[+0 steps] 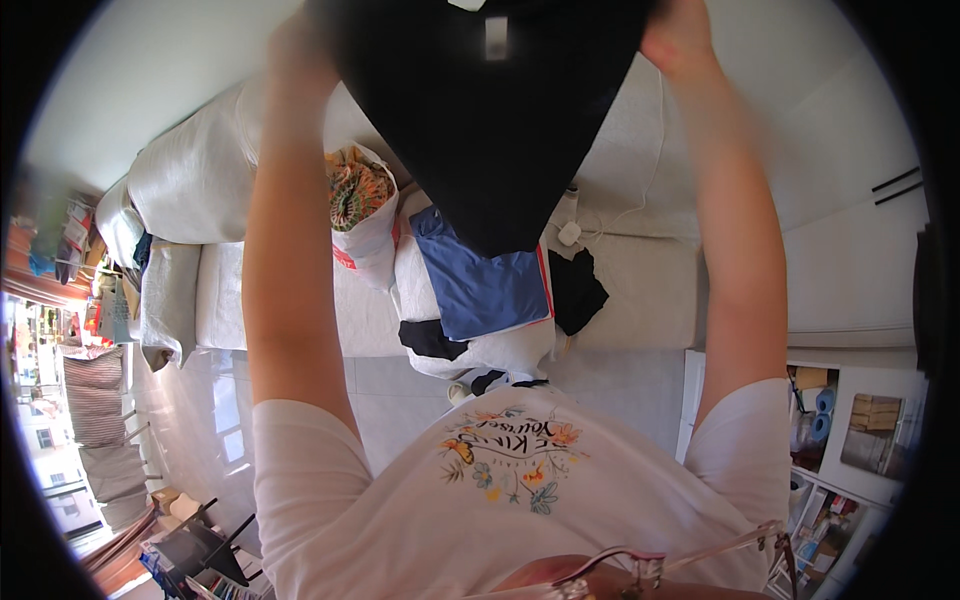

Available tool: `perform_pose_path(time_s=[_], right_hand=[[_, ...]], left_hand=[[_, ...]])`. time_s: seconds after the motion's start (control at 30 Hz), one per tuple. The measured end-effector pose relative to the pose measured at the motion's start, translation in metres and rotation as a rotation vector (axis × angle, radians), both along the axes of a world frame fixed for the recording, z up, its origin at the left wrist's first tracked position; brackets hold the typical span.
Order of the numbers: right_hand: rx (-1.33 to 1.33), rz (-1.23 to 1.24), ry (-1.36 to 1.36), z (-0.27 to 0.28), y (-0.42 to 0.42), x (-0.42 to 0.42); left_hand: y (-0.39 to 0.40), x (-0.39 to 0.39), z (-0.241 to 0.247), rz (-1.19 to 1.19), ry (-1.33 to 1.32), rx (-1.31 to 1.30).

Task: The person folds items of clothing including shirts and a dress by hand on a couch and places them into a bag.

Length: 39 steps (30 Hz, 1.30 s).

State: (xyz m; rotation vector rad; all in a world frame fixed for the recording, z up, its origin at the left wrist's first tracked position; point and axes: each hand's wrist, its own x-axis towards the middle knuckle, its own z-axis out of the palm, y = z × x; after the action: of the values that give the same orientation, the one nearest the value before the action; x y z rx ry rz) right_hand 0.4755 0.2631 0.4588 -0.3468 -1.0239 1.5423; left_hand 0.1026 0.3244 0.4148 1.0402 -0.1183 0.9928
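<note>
A black cloth garment (495,135) hangs spread between my raised hands, with a pale tag near its top. My left hand (301,49), blurred, grips its left upper edge. On the other side my right hand (679,37) grips the right upper edge; the fingers of both hands are partly hidden. Below the garment's narrow lower end lies a blue cloth garment (491,296), flat on something white with a red edge. Dark cloth pieces (577,291) lie to its right, and another black cloth (431,340) is at its lower left.
A white plastic bag (367,251) holding patterned fabric stands on the covered sofa (637,292). A white charger (569,233) with its cable lies at the back. To the right is a white cabinet (874,375); a striped lounge chair (94,397) stands at left.
</note>
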Motion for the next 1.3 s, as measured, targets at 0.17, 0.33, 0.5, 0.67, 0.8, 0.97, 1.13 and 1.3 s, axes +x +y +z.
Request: perform_pose_path(time_s=[0.17,0.33,0.5,0.67,0.8,0.97,1.13,1.3], right_hand=[[0.058,0.12,0.027,0.018,0.018,-0.007],[0.325,0.559,0.056,0.006,-0.006,-0.015],[0.235,0.856,-0.102,-0.055,-0.091,-0.04],[-0.515,1.135,-0.127,-0.199,-0.178,-0.039],[-0.879,0.999,-0.187,-0.33,-0.208,-0.036],[-0.877,0.738,-0.102,-0.365,-0.174,-0.036],[-1.016,0.198,-0.034,-0.397,-0.068,-0.038],[-0.637,-0.599,-1.202,-0.501,-0.06,-0.023]], left_hand=[[-0.004,0.057,0.027,0.236,-0.069,0.04],[-0.065,0.053,0.032,0.278,-0.044,0.151],[-0.161,0.058,-0.025,-0.075,0.077,0.272],[-0.224,0.054,-0.154,-0.524,0.502,-0.044],[-0.261,0.048,-0.292,-0.521,0.671,-0.475],[-0.234,0.042,-0.315,-0.285,0.592,-0.716],[-0.159,0.029,-0.375,0.679,0.564,-0.906],[-0.19,0.029,-0.5,1.116,1.461,-0.807]])
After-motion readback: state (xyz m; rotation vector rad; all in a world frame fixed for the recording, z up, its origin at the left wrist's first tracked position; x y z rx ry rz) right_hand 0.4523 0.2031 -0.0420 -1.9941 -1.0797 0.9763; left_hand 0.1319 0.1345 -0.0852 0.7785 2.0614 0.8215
